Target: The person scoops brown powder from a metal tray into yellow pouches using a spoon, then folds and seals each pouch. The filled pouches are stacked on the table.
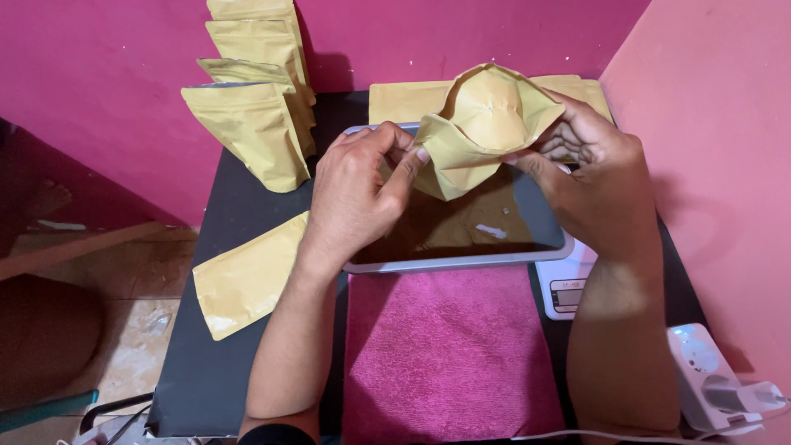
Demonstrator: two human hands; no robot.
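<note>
Both hands, left hand (358,194) and right hand (589,161), pinch the yellow pouch (486,124) open between them

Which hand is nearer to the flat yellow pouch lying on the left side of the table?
Left. The left hand grips the opened pouch just right of the flat pouch; the right hand is farther right, beyond the tray.

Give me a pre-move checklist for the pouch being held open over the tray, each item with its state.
1. Left hand pinches the pouch rim: ok.
2. Right hand grips the opposite rim: ok.
3. Pouch mouth spread open: ok.
4. Pouch sits above the tray: ok.
5. Pouch interior empty: cannot tell.
6. Scale display readable: cannot tell, mostly hidden by the tray.
</note>
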